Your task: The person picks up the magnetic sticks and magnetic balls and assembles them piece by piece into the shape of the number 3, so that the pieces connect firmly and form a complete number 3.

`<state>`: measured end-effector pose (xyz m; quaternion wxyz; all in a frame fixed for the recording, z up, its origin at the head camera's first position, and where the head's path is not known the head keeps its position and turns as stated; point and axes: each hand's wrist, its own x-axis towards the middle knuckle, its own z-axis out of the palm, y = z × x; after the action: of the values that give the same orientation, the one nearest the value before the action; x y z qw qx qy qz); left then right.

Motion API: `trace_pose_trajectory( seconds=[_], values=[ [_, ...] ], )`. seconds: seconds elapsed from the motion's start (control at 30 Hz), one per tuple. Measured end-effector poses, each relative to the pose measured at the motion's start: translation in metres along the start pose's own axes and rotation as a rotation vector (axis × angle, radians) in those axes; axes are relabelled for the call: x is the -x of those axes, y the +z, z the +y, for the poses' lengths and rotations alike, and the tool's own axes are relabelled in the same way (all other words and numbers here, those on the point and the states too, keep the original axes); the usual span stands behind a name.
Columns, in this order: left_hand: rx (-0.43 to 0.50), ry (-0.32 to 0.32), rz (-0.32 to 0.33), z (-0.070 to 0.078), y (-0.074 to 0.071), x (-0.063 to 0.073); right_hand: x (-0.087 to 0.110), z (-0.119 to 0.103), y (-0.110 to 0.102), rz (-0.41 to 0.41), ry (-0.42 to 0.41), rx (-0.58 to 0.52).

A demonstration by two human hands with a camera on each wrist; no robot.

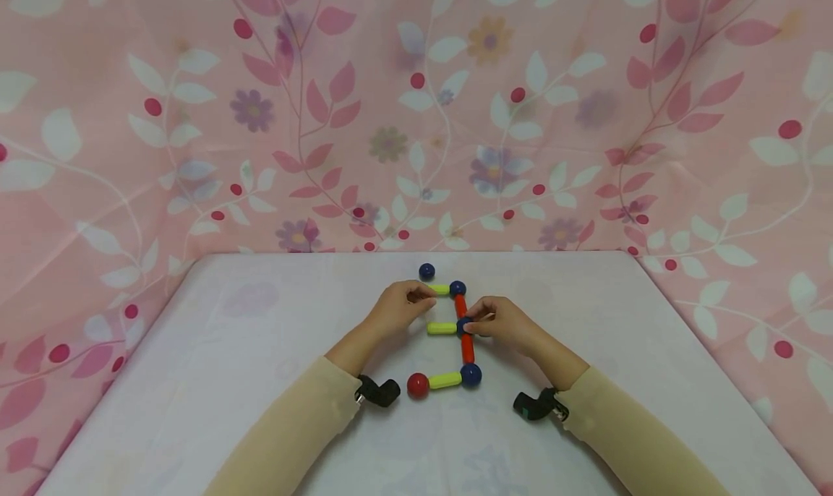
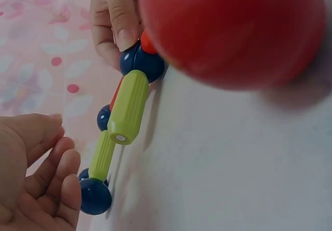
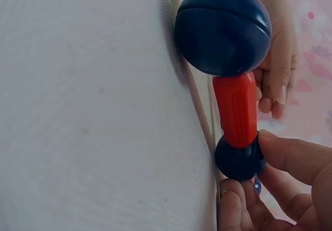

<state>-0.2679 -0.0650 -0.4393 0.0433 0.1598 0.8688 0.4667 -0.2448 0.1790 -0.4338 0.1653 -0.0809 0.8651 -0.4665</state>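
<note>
On the white table, red and green sticks and blue balls are joined in a ladder-like row. My right hand (image 1: 504, 323) pinches the middle blue ball (image 3: 238, 158), with thumb and fingers on either side. From that ball a green stick (image 2: 128, 106) points left, its end bare. My left hand (image 1: 397, 306) is beside the far green stick (image 2: 101, 155), fingers loosely bent and holding nothing visible. Near its fingertips in the left wrist view, a blue ball (image 2: 96, 195) sits at that stick's end, another partly hidden behind it. The near blue ball (image 1: 471, 374) joins a red stick (image 3: 236, 109).
A red ball (image 1: 419, 385) caps the near green stick (image 1: 445, 380), closest to me. At the far side lies a blue ball (image 1: 426, 271). Pink floral cloth (image 1: 390, 120) hangs behind the table (image 1: 260, 351). Both wrists wear small black cameras.
</note>
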Motion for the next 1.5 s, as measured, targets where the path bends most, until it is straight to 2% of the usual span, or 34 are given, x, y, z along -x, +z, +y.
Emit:
trace_pose_trajectory(
  seconds=[0.23,0.5,0.7,0.83,0.97,1.13,1.3,1.5],
  values=[
    [0.065,0.001,0.132,-0.005,-0.002,-0.010,-0.001,0.002,0.000,0.006,0.022,-0.009],
    [0.129,-0.047,0.223,-0.011,0.003,-0.025,-0.001,0.002,0.001,0.012,0.029,0.000],
    [0.089,-0.048,0.283,-0.012,0.003,-0.040,0.000,0.002,0.000,0.011,0.030,0.000],
    [0.072,-0.093,0.279,-0.012,0.003,-0.049,-0.001,0.003,0.000,0.011,0.028,0.004],
    [0.073,-0.168,0.235,-0.013,0.004,-0.056,-0.002,0.005,0.000,0.010,0.010,0.006],
    [0.053,-0.199,0.199,-0.014,0.008,-0.063,-0.002,0.006,-0.001,0.012,0.000,0.012],
    [0.018,-0.219,0.209,-0.014,0.012,-0.067,-0.003,0.005,0.000,0.013,0.001,0.016],
    [0.023,-0.248,0.241,-0.016,0.017,-0.070,-0.003,0.005,0.000,0.011,-0.004,0.010]
  ],
)
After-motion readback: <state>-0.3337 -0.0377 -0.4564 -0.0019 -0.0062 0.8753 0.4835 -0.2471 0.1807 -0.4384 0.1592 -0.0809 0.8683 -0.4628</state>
